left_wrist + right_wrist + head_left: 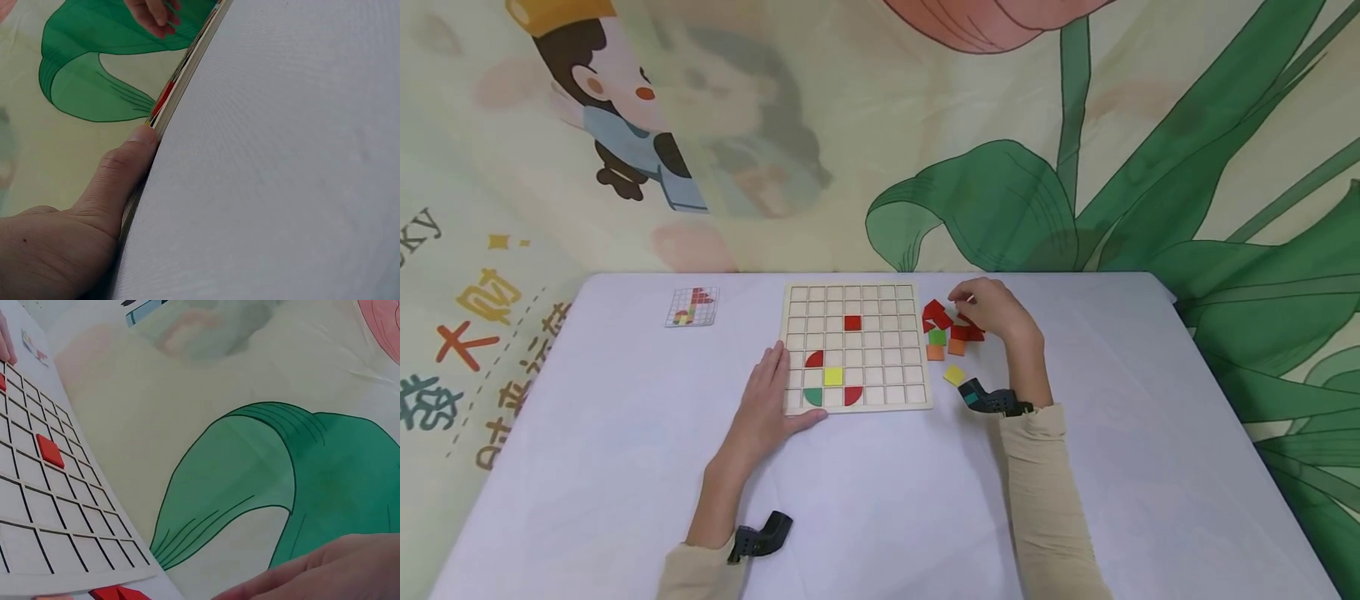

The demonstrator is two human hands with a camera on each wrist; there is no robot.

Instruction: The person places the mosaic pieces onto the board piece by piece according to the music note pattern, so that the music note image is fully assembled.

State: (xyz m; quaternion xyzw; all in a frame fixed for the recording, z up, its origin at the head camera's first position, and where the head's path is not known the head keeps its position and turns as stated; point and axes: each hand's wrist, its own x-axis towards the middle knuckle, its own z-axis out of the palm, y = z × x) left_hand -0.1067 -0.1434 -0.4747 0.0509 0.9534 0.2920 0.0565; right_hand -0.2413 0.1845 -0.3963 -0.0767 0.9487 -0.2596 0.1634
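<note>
Both hands at a gridded board: the left hand (765, 407) steadies it with fingers extended and grasping nothing, laid against its left side, the thumb along the near edge; the right hand (997, 310) is bent over the loose pieces, and whether its fingertips pinch one cannot be told. The board (873, 358) lies directly to the right of the left hand and to the left of the right hand. The red pieces (934, 310) cluster beside and beneath the right fingertips, some overlapping; a green square (937, 337) and an orange square (957, 346) lie just nearer the body. The likeliest fault is judged to be disturbance of this cluster: fingers working among overlapping pieces could lift two at once or push others away. A yellow tile (954, 374), nearer the body than the right hand, lies close to the black wrist device (992, 400), which might sweep it aside if the forearm dropped. Uneven pressure from the left hand could slide the board over the smooth-looking cloth (865, 500), jolting the red quarter-round (814, 359) just right of its fingers. The patterned card (691, 307), beyond and left of the left hand, seems least exposed.
</note>
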